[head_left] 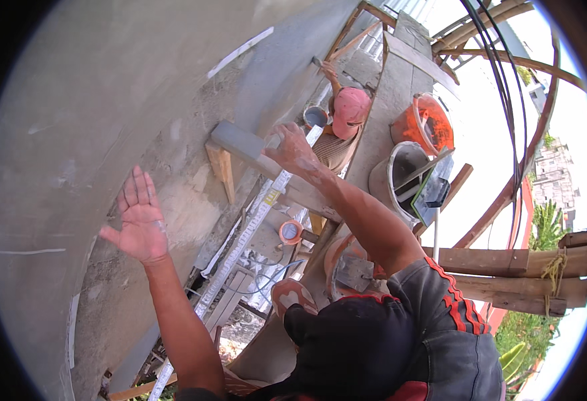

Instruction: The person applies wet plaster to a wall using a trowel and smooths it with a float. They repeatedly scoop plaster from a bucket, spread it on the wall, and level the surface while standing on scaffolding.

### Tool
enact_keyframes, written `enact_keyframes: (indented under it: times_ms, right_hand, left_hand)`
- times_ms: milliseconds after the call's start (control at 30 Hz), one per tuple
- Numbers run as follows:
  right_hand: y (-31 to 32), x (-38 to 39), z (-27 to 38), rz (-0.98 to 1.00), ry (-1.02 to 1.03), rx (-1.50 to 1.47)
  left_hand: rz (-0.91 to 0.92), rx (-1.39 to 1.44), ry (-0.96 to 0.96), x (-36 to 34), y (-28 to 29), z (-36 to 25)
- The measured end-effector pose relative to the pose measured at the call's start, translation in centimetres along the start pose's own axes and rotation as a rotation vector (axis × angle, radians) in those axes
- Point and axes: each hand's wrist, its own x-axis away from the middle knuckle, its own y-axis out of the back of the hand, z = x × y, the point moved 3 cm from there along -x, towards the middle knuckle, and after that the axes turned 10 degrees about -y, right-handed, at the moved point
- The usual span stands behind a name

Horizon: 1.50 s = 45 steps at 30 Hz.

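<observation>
My left hand (141,224) is raised in front of the grey plastered wall (60,167). Its palm shows, the fingers are stretched out, and nothing is in it. Farther off, my right hand (292,148) has curled fingers above a grey-coated wooden plank (240,142); whatever is between the fingertips is too small to name. Beneath the plank's end is a wooden block (221,170). A long, mortar-smeared straightedge (240,244) runs diagonally between my arms and passes behind my right wrist.
A co-worker in a pink cap (351,112) works below, holding a tool (317,61) against the wall. Right of them stand an orange bucket (424,125) and a grey bucket (380,177) with a green float (431,190). An orange dipper (290,232) lies lower. Bamboo poles (507,284) and black cables (507,100) edge the scaffold.
</observation>
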Motion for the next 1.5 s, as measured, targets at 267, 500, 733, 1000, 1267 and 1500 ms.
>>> enact_keyframes:
  times_ms: [267,500,733,1000,1267,1500]
  right_hand:
    - [31.2,12.4,-11.2,-0.733,-0.797,0.332]
    - [32.8,20.5,-28.0,-0.394,-1.297,0.267]
    - [31.9,21.4,-25.4,-0.456,-1.295,0.345]
    - [36.3,22.7,-18.6,-0.837,-1.208,0.519]
    - [32.4,12.3,-8.7,-0.735,-0.556,-0.504]
    - [13.5,-0.8,-6.2,-0.149,-0.099,-0.32]
  left_hand:
    - [0.229,0.038,0.084,-1.1,-2.0,1.4]
    - [0.136,0.057,0.079,-0.8,-1.2,1.4]
    - [0.18,0.031,0.091,-0.9,-1.5,1.0]
    - [0.151,0.072,0.061,-0.5,-0.3,1.0]
    - [-0.048,-0.064,-0.044,-0.6,-1.4,1.2]
    - [-0.041,-0.03,-0.014,-0.2,-0.3,1.1]
